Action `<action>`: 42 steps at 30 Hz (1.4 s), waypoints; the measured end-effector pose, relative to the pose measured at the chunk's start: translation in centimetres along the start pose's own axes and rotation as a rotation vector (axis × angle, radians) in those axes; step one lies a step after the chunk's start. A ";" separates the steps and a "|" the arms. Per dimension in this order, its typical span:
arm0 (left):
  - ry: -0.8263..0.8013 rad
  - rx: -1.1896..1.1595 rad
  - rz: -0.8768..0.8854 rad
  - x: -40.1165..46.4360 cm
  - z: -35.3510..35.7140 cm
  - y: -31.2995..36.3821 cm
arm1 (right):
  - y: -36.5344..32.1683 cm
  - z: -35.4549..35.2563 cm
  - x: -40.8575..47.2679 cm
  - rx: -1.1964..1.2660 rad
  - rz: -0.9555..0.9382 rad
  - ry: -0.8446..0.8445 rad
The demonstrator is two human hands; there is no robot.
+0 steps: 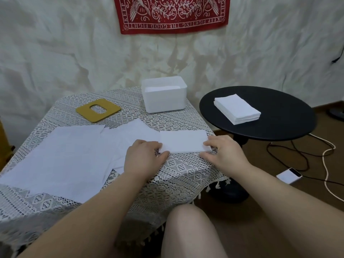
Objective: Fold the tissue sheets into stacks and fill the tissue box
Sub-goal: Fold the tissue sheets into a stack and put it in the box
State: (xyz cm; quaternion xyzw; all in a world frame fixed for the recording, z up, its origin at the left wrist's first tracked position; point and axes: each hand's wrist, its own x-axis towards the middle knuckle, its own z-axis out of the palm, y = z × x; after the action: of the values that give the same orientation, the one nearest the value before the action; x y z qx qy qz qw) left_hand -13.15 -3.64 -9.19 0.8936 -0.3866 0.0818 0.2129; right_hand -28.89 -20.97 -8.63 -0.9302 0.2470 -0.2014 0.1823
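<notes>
Head view: folded tissue stack (183, 140) sits between left hand (144, 156) and right hand (222, 151), each pinching an end, on lace-covered table (186, 172) before a draped wall.

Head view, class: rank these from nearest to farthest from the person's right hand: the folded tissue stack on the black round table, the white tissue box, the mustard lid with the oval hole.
From the right hand:
1. Folded tissue stack, on the black round table, up and to the right.
2. White tissue box, at the lace table's far edge, up and left.
3. Mustard lid, far left beyond the loose sheets.
</notes>
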 end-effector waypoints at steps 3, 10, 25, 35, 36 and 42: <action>0.012 -0.005 -0.015 -0.1 -0.1 0.1 | 0.0 -0.5 0.3 0.000 0.067 -0.041; 0.010 -0.036 0.008 -0.2 -0.4 0.3 | 0.1 -0.7 0.8 0.006 0.123 -0.068; -0.011 -0.054 0.017 0.0 -0.2 0.3 | 0.1 -0.8 0.4 0.008 0.091 -0.001; -0.006 -0.046 0.014 0.4 0.3 -0.3 | 0.3 -0.4 0.8 -0.003 0.032 0.007; -0.007 -0.048 0.015 0.4 0.4 -0.4 | 0.3 -0.4 0.8 -0.013 0.022 0.009; -0.063 -0.032 0.115 0.4 0.4 -0.4 | 0.8 -0.2 0.7 -0.036 -0.023 0.004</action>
State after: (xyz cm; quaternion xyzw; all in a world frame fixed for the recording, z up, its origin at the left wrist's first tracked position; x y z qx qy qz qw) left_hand -12.55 -3.84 -9.53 0.8685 -0.4451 0.0596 0.2099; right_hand -28.70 -22.02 -8.60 -0.9357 0.2402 -0.2010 0.1624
